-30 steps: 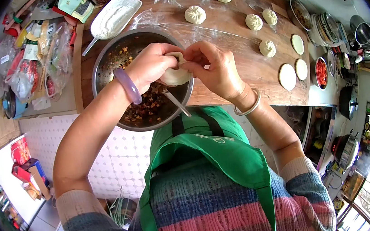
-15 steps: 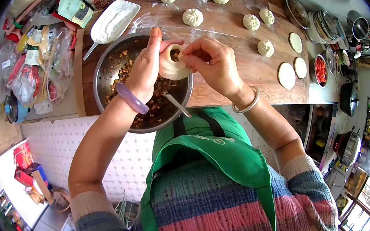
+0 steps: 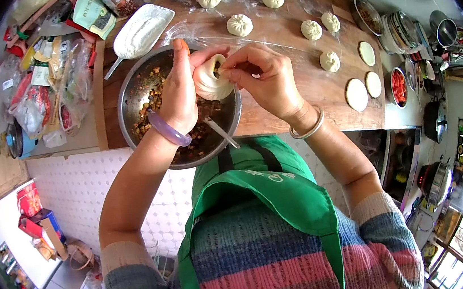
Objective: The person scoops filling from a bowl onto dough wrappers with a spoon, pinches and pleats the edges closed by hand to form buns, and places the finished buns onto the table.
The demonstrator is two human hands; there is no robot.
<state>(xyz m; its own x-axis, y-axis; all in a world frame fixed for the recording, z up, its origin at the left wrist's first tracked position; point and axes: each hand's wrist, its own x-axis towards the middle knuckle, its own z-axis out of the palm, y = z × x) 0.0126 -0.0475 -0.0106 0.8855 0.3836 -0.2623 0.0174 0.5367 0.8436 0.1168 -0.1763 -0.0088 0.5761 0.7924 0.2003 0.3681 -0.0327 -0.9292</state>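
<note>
My left hand (image 3: 182, 87) cradles a partly pleated dough bun (image 3: 212, 85), its thumb raised and its fingers behind the dough. A small opening at the bun's top shows dark filling. The thumb and forefinger of my right hand (image 3: 264, 78) pinch the dough's rim on the right side. Below the hands stands a metal bowl (image 3: 130, 93) of chopped filling (image 3: 152, 99), with a spoon handle (image 3: 222, 134) leaning over its near edge.
Several pleated buns (image 3: 239, 25) and flat dough rounds (image 3: 356, 95) lie on the wooden table (image 3: 295, 106). A flour scoop (image 3: 143, 32) is behind the bowl, plastic bags (image 3: 30, 107) at the left. A bowl of red pieces (image 3: 398, 88) stands at the right.
My left hand has turned from covering the dough to cupping it with the thumb up. The bun's opening has come into view and then narrowed. My right hand still pinches the rim.
</note>
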